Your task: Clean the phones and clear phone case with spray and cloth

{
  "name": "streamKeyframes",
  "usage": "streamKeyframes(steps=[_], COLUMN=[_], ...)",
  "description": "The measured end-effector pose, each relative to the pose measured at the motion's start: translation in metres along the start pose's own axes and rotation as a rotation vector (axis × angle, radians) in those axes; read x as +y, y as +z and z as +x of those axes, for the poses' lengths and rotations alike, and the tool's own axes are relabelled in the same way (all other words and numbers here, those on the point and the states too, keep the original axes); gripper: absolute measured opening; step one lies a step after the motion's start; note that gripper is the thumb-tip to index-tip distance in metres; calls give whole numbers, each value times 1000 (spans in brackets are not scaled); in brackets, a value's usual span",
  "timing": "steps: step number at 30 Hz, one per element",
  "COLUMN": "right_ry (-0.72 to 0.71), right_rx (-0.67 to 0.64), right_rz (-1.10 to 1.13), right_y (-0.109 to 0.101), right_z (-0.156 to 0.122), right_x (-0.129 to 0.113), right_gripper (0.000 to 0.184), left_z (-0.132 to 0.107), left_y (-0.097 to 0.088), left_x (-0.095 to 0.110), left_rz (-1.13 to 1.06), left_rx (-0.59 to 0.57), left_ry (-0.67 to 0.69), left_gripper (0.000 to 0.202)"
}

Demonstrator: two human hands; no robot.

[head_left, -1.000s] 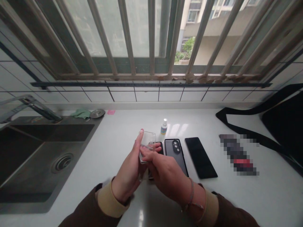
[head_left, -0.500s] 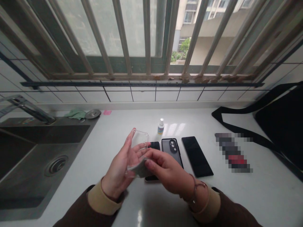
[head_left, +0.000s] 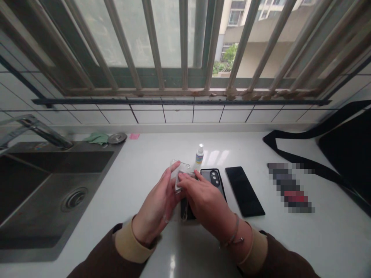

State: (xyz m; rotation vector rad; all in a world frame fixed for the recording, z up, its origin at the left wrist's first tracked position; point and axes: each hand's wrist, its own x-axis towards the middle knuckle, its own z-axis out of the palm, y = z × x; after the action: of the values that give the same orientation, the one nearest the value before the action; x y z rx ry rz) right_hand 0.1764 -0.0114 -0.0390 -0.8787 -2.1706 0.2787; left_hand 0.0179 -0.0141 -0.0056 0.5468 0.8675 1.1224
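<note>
My left hand [head_left: 155,206] is wrapped round a clear phone case [head_left: 183,166], holding it up and tilted above the counter. Bent over the case, my right hand [head_left: 207,199] presses a small grey cloth [head_left: 179,185] against its inside near the top end. Most of the cloth is hidden by the fingers. Beneath my hands lies a dark phone [head_left: 189,211], partly covered. Just right of it is a black-rimmed, see-through phone case [head_left: 206,176] with camera holes, its lower part behind my right hand. Further right a black phone [head_left: 245,191] lies flat.
A small white bottle [head_left: 199,156] stands behind the phones. The sink [head_left: 107,170] with its faucet [head_left: 46,133] is at left, a green cloth [head_left: 97,138] and metal lid [head_left: 117,138] on its rim. A black strap [head_left: 298,158] and a blurred-out item [head_left: 290,187] lie at right.
My right hand has moved the cloth from the lower end of the clear case up toward its top end. The clear case has shifted slightly right. The view has moved a little.
</note>
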Motion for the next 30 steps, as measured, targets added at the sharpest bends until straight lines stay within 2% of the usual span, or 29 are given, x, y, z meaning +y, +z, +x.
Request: streamKeyframes(steps=[4,6,9,12,13,15,16,18,20,21,24,26,30], right_ry=[-92,-65,129,361,427,549,603,637,511,393,74,21,7], right_rx=[-83,-141,-224,-229,-188,-14,105,346,457,431,174,54,-13], right_rz=[99,200,396,659,752,856,830,610,324,207,-4,-95,-168], right_y=[0,-3,-7,-7,-7,-8,-10,-15,-20,-20,-15,-8,-5], right_z=[0,-1,-1,2,3,5,6,6,5,4,2,1,1], right_x=[-15,-23,-27,-20,-15,-6,-1,5,9,10,10,9,2], right_gripper=[26,23,20,20,21,24,26,25,23,24,35,37,36], left_z=[2,4,8,8,7,6,5,4,3,2,0,-1,-1], left_y=[0,-1,-4,-5,-5,-5,-4,-4,-2,-2,0,0,-2], left_x=[8,11,13,13,13,12,12,9,5,3,-2,-3,-2], left_rz=[0,-10,-21,-51,-65,-87,-90,-78,-50,-40,-30,-18,27], left_rx=[132,185,215,198,184,144,119,68,16,-13,-82,-80,-11], left_ry=[66,127,189,158,141,112,97,54,2,-19,-16,27,119], left_gripper=[59,60,57,56,56,57,58,58,57,57,54,54,57])
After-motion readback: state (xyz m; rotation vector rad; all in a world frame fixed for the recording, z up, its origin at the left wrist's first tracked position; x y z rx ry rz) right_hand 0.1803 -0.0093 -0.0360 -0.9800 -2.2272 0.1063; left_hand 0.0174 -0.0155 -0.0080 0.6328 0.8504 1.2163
